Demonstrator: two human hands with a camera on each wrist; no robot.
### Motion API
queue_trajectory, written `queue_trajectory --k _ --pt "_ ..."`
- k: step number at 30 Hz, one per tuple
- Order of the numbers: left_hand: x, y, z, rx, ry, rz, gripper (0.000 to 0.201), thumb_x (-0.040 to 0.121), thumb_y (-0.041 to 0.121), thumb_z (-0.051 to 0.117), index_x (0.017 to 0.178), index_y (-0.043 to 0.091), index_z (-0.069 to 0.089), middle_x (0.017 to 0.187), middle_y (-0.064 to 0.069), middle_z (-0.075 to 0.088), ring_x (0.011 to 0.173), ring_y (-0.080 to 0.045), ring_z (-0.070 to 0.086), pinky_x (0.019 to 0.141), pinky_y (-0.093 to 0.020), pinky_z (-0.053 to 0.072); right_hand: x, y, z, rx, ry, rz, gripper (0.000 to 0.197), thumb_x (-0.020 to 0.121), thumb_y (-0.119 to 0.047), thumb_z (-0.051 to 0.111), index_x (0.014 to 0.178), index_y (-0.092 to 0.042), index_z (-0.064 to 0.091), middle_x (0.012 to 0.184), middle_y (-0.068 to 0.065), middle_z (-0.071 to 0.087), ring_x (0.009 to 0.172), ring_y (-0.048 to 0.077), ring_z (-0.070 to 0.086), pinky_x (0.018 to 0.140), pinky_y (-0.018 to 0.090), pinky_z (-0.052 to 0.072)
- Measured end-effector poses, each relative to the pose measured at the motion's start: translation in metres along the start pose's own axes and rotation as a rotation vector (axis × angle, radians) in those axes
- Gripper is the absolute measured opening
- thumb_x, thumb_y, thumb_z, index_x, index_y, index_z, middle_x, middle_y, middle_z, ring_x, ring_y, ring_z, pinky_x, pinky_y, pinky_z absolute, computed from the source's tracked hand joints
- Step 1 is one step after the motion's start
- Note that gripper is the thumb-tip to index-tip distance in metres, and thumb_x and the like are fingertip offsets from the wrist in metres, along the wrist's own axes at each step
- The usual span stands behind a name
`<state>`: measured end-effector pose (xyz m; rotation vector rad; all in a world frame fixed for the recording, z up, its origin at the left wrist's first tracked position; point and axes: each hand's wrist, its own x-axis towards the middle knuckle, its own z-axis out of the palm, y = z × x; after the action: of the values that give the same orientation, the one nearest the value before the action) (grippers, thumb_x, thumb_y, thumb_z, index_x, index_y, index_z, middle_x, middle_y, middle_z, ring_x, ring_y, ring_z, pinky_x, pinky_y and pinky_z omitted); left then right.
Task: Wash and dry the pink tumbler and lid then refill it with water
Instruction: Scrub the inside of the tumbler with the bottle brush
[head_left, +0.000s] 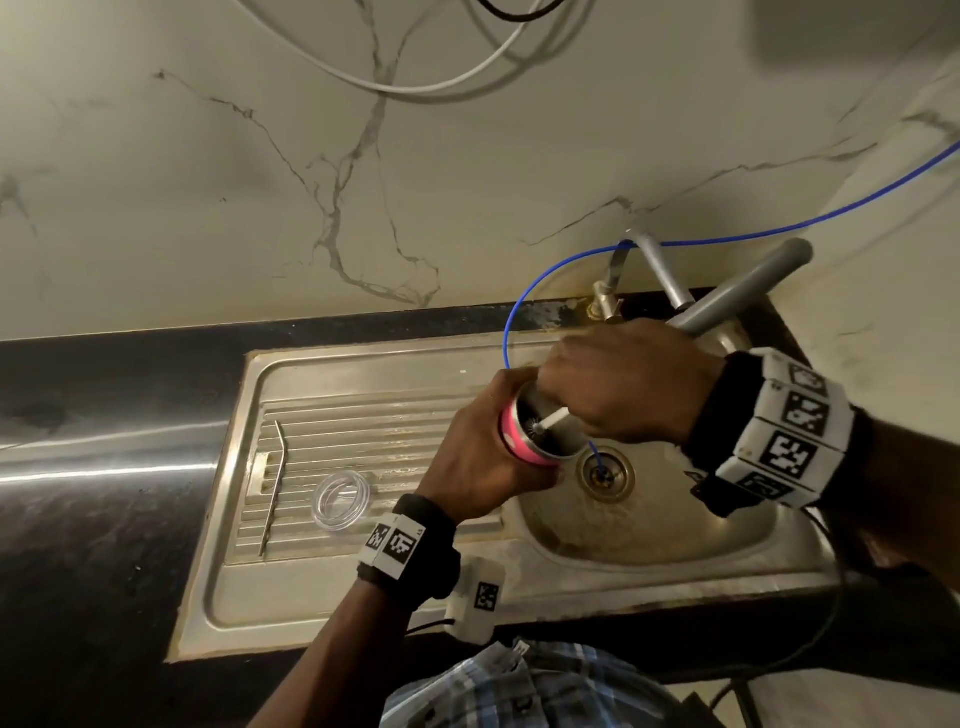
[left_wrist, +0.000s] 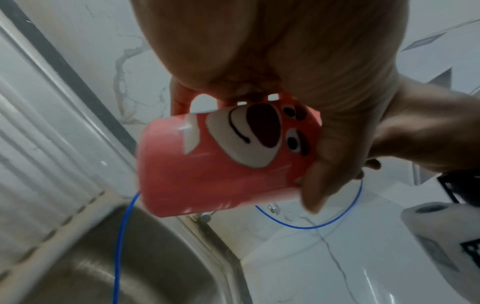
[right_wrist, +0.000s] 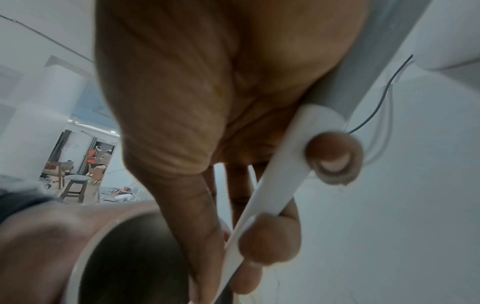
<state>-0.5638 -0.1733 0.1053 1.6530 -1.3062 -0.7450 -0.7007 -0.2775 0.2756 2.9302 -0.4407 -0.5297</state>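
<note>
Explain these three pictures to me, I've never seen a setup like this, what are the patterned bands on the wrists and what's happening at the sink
There is no machine: a person works with bare hands. The patterned bands sit on the wrists, where small cameras are worn. The wide picture comes from a head camera looking down at a steel sink. The other two look along each hand. The left hand grips the pink tumbler, tilted above the sink. The right hand holds a white-handled brush poked into its open mouth. On the ribbed draining board lie a clear lid and a bent metal straw.
</note>
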Motion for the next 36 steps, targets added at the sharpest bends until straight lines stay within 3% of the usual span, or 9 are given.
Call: queue_trajectory --k 8,13,16,20,24,27,30,32,36 --pt "-0.003 -0.017 -0.010 0.024 0.076 -0.012 0.089 0.061 0.013 0.101 0.136 0.031 0.056 0.119 0.011 0.072 0.107 -0.014 0.071 0.091 -0.041 0.057 -0.010 0.017 -0.011 0.036 0.052 0.092 0.016 0.099 -0.032 0.055 0.085 -0.032 0.046 0.090 -0.009 0.052 0.080 0.015 0.057 0.062 0.034 0.041" --pt "0.002 0.002 -0.001 0.004 0.021 0.034 0.093 0.058 0.018 0.099 0.135 0.043 0.053 0.121 0.011 0.072 0.108 -0.009 0.070 0.089 -0.031 0.058 -0.006 -0.003 -0.003 0.026 -0.027 0.041 0.010 0.102 -0.025 0.050 0.110 -0.025 0.056 0.117 -0.002 0.062 0.103 0.020 0.064 0.079 0.038 0.053" --pt "0.005 -0.003 -0.001 -0.014 0.040 0.032 0.092 0.060 0.013 0.100 0.137 0.035 0.054 0.121 0.011 0.072 0.109 -0.007 0.070 0.087 -0.021 0.055 -0.007 -0.002 -0.003 0.046 -0.033 0.039 0.010 0.103 -0.024 0.050 0.111 -0.024 0.055 0.116 -0.002 0.061 0.103 0.020 0.063 0.085 0.040 0.055" --pt "0.004 -0.018 -0.011 0.016 0.103 0.010 0.092 0.063 0.017 0.103 0.140 0.026 0.055 0.124 0.011 0.071 0.113 -0.010 0.070 0.094 -0.033 0.058 -0.015 0.005 -0.009 0.021 0.001 0.050 0.019 0.104 -0.026 0.047 0.089 -0.030 0.037 0.085 -0.008 0.040 0.095 0.018 0.064 0.071 0.037 0.048" --pt "0.008 -0.004 -0.007 0.034 0.072 0.044 0.092 0.061 0.021 0.101 0.139 0.033 0.053 0.125 0.010 0.071 0.112 -0.014 0.069 0.094 -0.045 0.059 -0.013 -0.003 -0.009 0.005 0.009 0.037 0.012 0.105 -0.023 0.043 0.110 -0.025 0.053 0.110 -0.002 0.058 0.100 0.019 0.063 0.072 0.035 0.046" --pt "0.011 0.007 -0.002 0.031 0.057 0.086 0.094 0.059 0.018 0.100 0.136 0.041 0.052 0.125 0.010 0.071 0.112 -0.013 0.069 0.093 -0.042 0.058 -0.007 -0.006 -0.007 0.026 -0.038 0.038 0.017 0.103 -0.021 0.047 0.116 -0.021 0.057 0.116 -0.001 0.062 0.102 0.021 0.064 0.079 0.037 0.052" --pt "0.011 0.000 -0.004 0.032 0.068 0.057 0.093 0.060 0.018 0.100 0.138 0.034 0.053 0.125 0.010 0.070 0.113 -0.012 0.069 0.094 -0.040 0.059 -0.009 0.002 -0.010 0.012 -0.008 0.033 0.007 0.102 -0.022 0.049 0.098 -0.026 0.053 0.108 -0.003 0.061 0.088 0.018 0.060 0.071 0.035 0.049" --pt "0.010 -0.010 -0.008 0.066 0.077 0.038 0.092 0.061 0.020 0.100 0.140 0.030 0.053 0.124 0.010 0.070 0.112 -0.014 0.068 0.094 -0.046 0.058 -0.015 0.010 -0.017 0.005 0.007 0.031 0.025 0.103 -0.027 0.049 0.081 -0.030 0.037 0.094 -0.006 0.055 0.078 0.014 0.050 0.067 0.034 0.046" --pt "0.009 -0.009 -0.011 0.077 0.101 0.044 0.093 0.060 0.020 0.100 0.139 0.033 0.054 0.124 0.011 0.070 0.112 -0.015 0.068 0.093 -0.047 0.057 -0.018 0.008 -0.019 0.004 0.035 0.039 0.026 0.102 -0.029 0.049 0.081 -0.030 0.034 0.085 -0.009 0.041 0.076 0.013 0.045 0.064 0.033 0.044"
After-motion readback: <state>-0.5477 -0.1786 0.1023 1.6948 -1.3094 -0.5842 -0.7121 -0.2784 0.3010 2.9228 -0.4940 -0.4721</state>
